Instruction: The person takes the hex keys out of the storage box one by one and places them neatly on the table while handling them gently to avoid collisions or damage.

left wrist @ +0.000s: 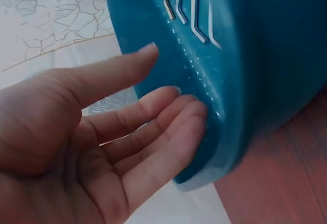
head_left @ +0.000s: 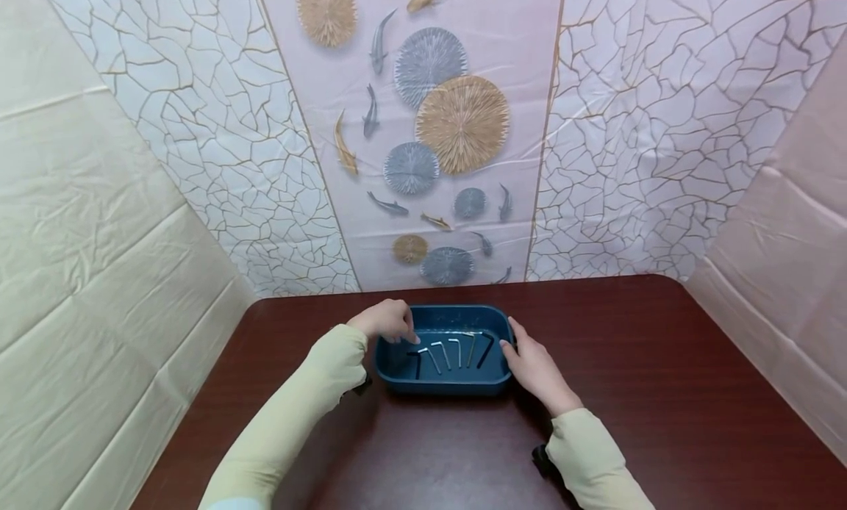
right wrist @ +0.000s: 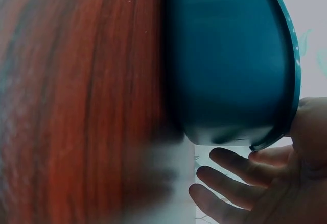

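A blue rectangular tray (head_left: 437, 383) sits on the table with several L-shaped hex keys lying in a row inside it. A small black key (head_left: 418, 367) is at the left end, silver keys (head_left: 446, 357) follow, then a gold-coloured key (head_left: 470, 352) and a larger black key (head_left: 486, 353). My left hand (head_left: 390, 321) hangs over the tray's left end, its fingers (left wrist: 168, 127) and thumb apart with nothing between them. At the right end, my right hand (head_left: 534, 363) holds the rim, thumb inside and fingers (right wrist: 230, 162) outside the end wall.
The dark red-brown table (head_left: 622, 363) reaches to a patterned cloth backdrop (head_left: 443, 201). Pale cloth walls (head_left: 119, 238) close in the left and right sides. Dark wrist straps (head_left: 541, 460) show below both sleeves.
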Demonstrator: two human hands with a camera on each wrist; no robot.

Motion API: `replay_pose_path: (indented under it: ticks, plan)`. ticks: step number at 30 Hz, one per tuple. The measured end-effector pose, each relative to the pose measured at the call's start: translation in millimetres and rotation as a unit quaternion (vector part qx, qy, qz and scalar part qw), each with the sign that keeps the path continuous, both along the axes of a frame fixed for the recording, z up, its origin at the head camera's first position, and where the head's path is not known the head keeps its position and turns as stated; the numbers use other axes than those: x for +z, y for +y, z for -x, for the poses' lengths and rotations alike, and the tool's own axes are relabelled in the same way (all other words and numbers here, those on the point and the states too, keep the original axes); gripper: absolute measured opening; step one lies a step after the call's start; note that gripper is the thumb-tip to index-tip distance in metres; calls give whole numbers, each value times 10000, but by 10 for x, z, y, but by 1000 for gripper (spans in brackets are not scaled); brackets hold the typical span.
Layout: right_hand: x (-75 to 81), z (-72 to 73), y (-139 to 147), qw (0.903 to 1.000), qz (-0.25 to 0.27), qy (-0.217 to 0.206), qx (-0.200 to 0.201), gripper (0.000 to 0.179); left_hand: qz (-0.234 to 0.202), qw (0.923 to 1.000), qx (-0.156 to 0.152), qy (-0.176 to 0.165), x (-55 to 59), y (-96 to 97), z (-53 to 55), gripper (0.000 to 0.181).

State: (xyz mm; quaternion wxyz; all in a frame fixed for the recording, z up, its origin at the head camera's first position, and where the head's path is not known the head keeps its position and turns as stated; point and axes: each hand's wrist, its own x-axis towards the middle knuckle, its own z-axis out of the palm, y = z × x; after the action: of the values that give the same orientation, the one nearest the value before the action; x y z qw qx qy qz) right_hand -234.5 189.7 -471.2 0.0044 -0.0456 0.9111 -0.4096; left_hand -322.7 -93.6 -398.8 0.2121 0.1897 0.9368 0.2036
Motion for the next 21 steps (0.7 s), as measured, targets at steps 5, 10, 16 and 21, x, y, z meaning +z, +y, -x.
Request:
replay_pose_path:
  ticks: [5, 10, 16, 21]
  plan:
    - [-15, 4, 6, 10000, 2, 45, -1, 63, -226, 9974, -1, -684, -20, 15, 63, 16]
    - [-28, 7, 6, 10000, -9, 1, 27, 64, -211, 9906, -83, -1350, -86, 18, 111, 17]
    - [-39, 3, 20, 10000, 79, -14, 56, 65, -16, 9874, -231, -1566, -167, 61, 152, 15]
    - [-33, -9, 17, 9997, 188, -106, 81, 66, 116, 9900, -344, -1362, -238, 95, 163, 18]
